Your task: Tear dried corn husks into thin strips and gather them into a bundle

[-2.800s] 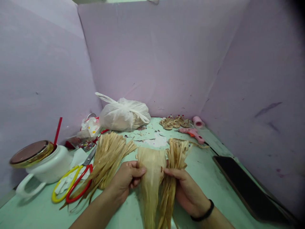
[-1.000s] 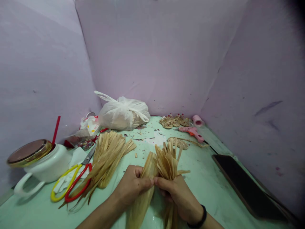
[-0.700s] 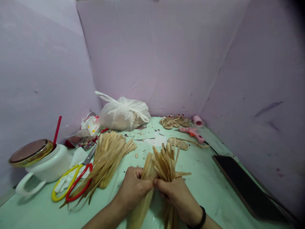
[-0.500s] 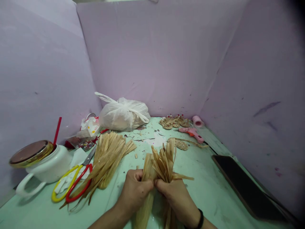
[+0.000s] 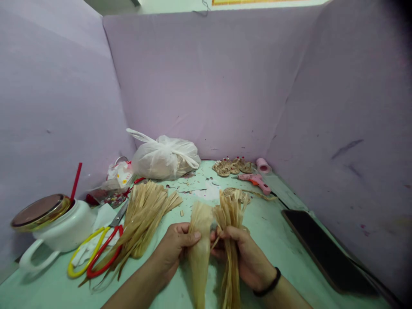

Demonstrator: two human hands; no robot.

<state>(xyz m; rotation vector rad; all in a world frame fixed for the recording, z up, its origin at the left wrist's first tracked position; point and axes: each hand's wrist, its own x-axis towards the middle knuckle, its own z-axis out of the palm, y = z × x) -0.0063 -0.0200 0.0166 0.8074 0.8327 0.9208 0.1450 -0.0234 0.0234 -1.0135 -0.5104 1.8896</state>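
My left hand point(image 5: 178, 245) pinches a broad, flat dried corn husk point(image 5: 200, 257) between thumb and fingers, its wide end up and its narrow end running off the lower edge. A bundle of narrow corn husk strips point(image 5: 230, 262) is gripped in my right hand point(image 5: 246, 251), with the frayed ends fanned out above the thumb. The husk and the bundle hang side by side over the table, a small gap between them. Some right fingertips show in that gap, close to the husk. A larger pile of husk strips point(image 5: 148, 214) lies to the left of my hands.
Left stand red-and-yellow scissors point(image 5: 107, 253) and a white mug point(image 5: 69, 227) with a lid and red straw. Behind are a tied plastic bag point(image 5: 165, 156), woven pieces point(image 5: 230, 166), and a pink glue gun point(image 5: 255, 181). A dark phone point(image 5: 325, 253) lies right; lilac panels point(image 5: 199, 77) surround the table.
My hands have moved apart from touching thumbs. The flat husk is now separate from the strip bundle, which has shifted slightly right. The camera view has tilted up a little.
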